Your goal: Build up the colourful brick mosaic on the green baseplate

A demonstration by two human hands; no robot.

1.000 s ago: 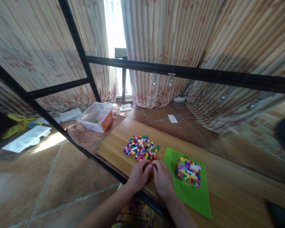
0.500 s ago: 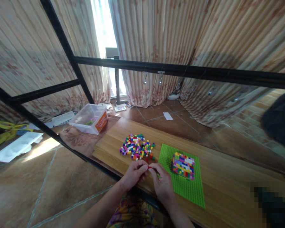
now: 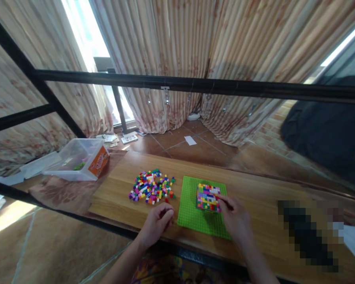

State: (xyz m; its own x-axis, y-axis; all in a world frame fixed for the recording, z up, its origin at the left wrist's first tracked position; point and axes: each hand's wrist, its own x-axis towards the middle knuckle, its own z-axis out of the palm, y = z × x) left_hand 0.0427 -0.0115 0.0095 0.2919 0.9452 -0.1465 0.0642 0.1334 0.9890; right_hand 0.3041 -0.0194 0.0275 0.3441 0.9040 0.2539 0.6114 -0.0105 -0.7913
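My right hand (image 3: 235, 219) reaches over the right side of a block-shaped build of multicoloured toy bricks (image 3: 207, 196), with its thumb and fingertips pinched at the build's upper right edge. Whatever lies between those fingertips is hidden. Under the build is a green studded baseplate (image 3: 190, 219). My left hand (image 3: 156, 224) is closed, thumb against curled fingers, just left of the baseplate's near part. Its fingers hide anything inside. A loose pile of small coloured bricks (image 3: 150, 187) lies on the wooden tabletop (image 3: 115, 197), beyond my left hand.
A clear plastic box (image 3: 76, 159) with an orange label stands left of the tabletop, a few green pieces inside. A black metal rail (image 3: 177, 82) crosses in front of the curtains. A blurred dark object (image 3: 307, 236) lies at the right. White paper (image 3: 190, 140) is on the floor.
My hands have parted from around a small red piece. The right hand has moved right onto the brick build; the left stays near the pile. The view has turned to the right.
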